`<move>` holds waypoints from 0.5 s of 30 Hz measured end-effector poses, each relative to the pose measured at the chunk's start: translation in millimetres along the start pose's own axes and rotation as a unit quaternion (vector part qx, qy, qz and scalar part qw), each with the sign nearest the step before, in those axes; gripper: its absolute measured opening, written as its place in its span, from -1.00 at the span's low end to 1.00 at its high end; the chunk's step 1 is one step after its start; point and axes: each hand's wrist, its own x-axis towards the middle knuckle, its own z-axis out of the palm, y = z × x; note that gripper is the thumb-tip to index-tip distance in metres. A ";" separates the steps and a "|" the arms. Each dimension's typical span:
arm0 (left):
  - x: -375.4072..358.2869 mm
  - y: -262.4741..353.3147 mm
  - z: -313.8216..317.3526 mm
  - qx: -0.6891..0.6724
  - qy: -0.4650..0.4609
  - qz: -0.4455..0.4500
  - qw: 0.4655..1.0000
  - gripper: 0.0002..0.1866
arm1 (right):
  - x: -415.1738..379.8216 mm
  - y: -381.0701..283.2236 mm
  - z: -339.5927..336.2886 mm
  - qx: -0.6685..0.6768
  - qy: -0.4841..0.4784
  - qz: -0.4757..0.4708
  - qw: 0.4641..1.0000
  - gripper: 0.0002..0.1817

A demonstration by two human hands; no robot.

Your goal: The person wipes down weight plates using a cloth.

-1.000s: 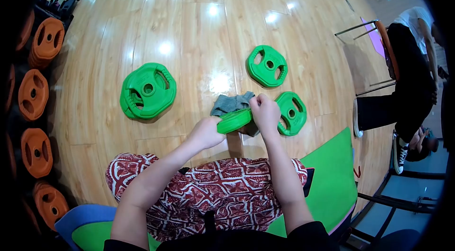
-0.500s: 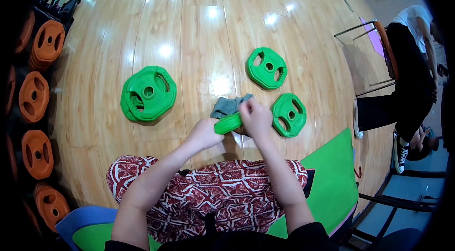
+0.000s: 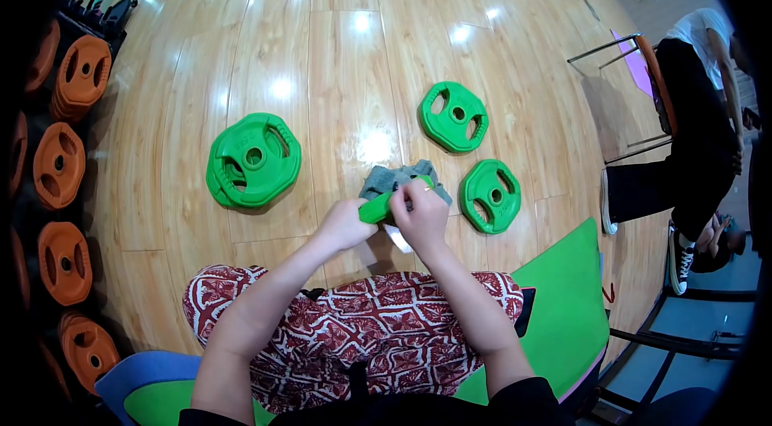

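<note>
A green weight plate (image 3: 375,209) is tilted nearly edge-on in front of my knees. My left hand (image 3: 342,225) is closed around its left end. My right hand (image 3: 420,213) lies over the plate's right part with its fingers curled in, and I cannot tell what they pinch. Behind the plate and the right hand is a crumpled grey-green cloth (image 3: 386,178). Three more green weight plates lie flat on the floor: a larger one (image 3: 254,157) to the left, one (image 3: 454,116) ahead to the right, and another (image 3: 491,195) just right of my right hand.
Orange weight plates (image 3: 64,263) stand racked along the left side. A green mat (image 3: 563,297) is at my right, a blue mat (image 3: 149,370) at my left. Farther right, a person (image 3: 696,120) in black trousers is by a chair (image 3: 655,84). Shiny wooden floor (image 3: 338,88) stretches ahead.
My right hand has shifted slightly left and down, over the held plate, and its fingers have curled in. The plate has tilted a little, and more of the cloth shows right of the hand.
</note>
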 end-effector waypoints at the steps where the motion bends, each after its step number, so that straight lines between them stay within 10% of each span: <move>1: 1.0 -2.0 -0.2 -0.012 -0.003 -0.010 1.000 -0.74 | 1.4 0.8 -1.0 0.003 -0.001 -0.035 0.999 -0.87; 8: 2.8 0.0 1.2 -0.035 0.004 -0.015 0.999 -0.74 | 13.4 36.4 1.3 -0.041 0.009 0.146 0.988 -0.83; 15: -0.3 4.9 3.6 -0.030 0.019 -0.020 0.999 -0.74 | 9.9 18.5 -6.1 0.060 -0.003 0.063 0.996 -0.83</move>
